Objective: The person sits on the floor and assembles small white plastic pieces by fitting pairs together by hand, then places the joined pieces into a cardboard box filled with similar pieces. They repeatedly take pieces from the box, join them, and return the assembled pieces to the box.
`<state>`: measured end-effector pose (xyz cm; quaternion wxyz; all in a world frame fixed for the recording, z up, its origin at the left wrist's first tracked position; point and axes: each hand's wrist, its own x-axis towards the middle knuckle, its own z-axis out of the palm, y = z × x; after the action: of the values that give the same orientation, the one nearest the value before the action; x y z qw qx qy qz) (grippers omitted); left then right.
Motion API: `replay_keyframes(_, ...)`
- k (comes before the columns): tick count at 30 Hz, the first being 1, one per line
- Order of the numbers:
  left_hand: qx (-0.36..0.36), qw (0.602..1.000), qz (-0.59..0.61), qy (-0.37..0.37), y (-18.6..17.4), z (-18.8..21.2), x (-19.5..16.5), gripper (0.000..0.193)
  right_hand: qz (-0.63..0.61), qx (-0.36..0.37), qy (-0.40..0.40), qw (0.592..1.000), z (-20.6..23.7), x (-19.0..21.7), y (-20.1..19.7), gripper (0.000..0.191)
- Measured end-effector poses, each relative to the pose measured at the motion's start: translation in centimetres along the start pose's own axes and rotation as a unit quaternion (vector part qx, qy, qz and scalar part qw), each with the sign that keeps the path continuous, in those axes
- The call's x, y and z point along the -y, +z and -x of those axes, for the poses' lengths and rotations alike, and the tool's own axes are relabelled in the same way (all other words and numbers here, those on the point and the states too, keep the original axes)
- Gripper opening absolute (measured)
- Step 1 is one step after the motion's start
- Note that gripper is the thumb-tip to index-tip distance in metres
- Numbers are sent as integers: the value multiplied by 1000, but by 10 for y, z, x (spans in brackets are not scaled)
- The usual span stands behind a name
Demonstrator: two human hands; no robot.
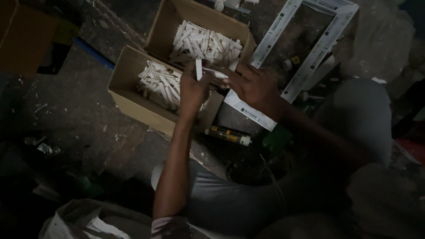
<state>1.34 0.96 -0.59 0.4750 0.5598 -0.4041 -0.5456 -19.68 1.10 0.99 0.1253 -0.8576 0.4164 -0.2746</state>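
Observation:
My left hand [193, 90] holds a short white plastic strip [198, 69] upright between its fingers, above the near cardboard box [128, 99]. That box is full of several similar white strips [159, 84]. My right hand [254, 86] hovers just right of the strip with fingers spread, touching a second white piece near its fingertips; whether it grips that piece I cannot tell. A second cardboard box [175, 20] behind holds another heap of white strips [206, 44].
A white rectangular frame of plastic profile [274, 37] lies on the dark floor to the right of the boxes. A dark tube with a white cap [230, 135] lies near my knee. A pale bag [84, 221] sits at the lower left.

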Motion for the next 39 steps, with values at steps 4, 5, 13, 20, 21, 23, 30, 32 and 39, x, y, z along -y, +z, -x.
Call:
replay_keyframes(4, 21, 998, -13, -49, -2, 9, -17, 26, -45, 29, 5, 999, 0, -2, -1, 37)
replay_keyframes(5, 11, 997, -8, -70, -2, 9, -20, 35, -44, 22, 3, 999, -1, -2, -1, 38)
replay_keyframes(13, -4, 990, 99, -99, 6, 12, -20, 45, -150, -55, 42, 986, 0, 3, 6, 35)
replay_keyframes(20, 36, 980, 154, -120, 9, 17, -26, 55, -152, -109, 28, 982, 0, 3, 14, 33)
replay_keyframes(21, 30, 976, 165, -138, 9, 19, -27, 55, -151, -112, 35, 982, 0, 4, 14, 33)
replay_keyframes(23, 19, 967, 190, -171, 13, 22, -29, 55, -169, -131, 11, 977, 0, 4, 11, 36)
replay_keyframes(30, -5, 980, 154, -123, 30, 27, -21, 42, -129, -147, -28, 980, -8, -8, 7, 39)
replay_keyframes(32, -24, 996, 69, -57, 25, 23, -16, 44, -190, -125, -19, 974, -10, -13, 11, 36)
replay_keyframes(39, -43, 999, 28, 12, 7, 11, 2, 26, -245, -85, 12, 966, -5, -18, 16, 33)
